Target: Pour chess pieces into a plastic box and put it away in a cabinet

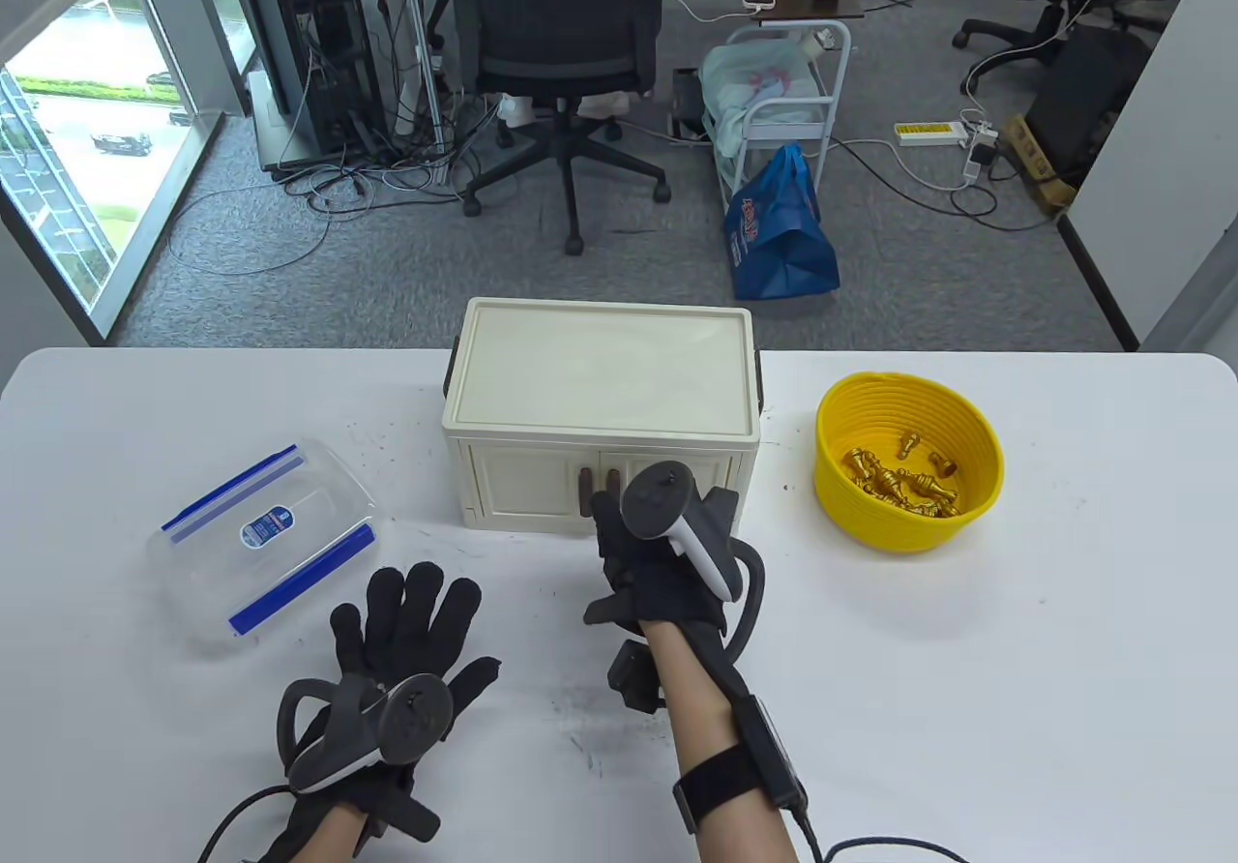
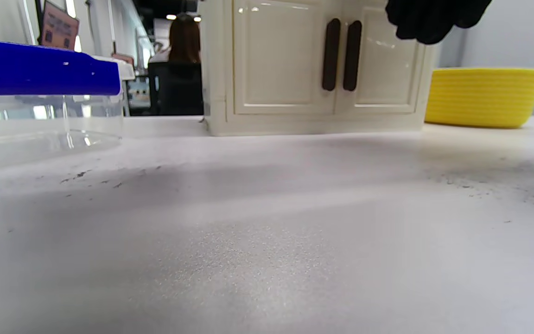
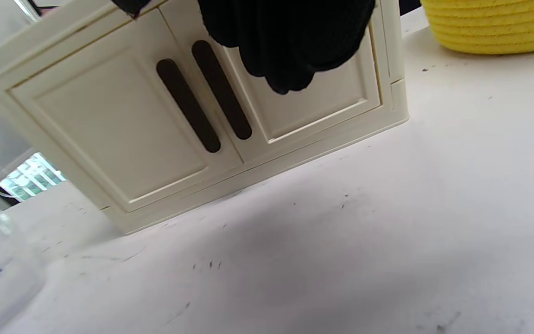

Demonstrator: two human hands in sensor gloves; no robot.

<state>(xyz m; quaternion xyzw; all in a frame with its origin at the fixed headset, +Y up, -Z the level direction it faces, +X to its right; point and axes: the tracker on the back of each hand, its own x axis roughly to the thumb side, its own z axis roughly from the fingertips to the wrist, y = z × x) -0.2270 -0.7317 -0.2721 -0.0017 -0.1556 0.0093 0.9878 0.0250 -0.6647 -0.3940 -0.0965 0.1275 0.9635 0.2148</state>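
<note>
The cream plastic two-door cabinet (image 1: 600, 408) stands at the far middle of the white table (image 1: 967, 669) and serves as the reference. To its left, near the table's left part, lies the clear plastic box with blue latches (image 1: 263, 544), lid on. To the cabinet's right, apart from it, sits the yellow ribbed bowl (image 1: 907, 461) holding the gold chess pieces (image 1: 899, 481). Both doors are closed, and the two dark vertical handles (image 3: 204, 104) sit side by side at the centre seam. The right hand (image 1: 658, 563) is raised directly in front of the cabinet, fingertips at or just beside the handles; whether they touch or how they are set cannot be told. The left hand (image 1: 406, 650) lies flat in front of the cabinet and to its left, fingers spread, holding nothing. Risks, as a judgement: the cabinet looks light and unbraced, so a pull on one handle may drag or tip it; the adjacent handles invite catching both doors at once; the box's lid must come off before pouring, or the pieces will scatter.
</note>
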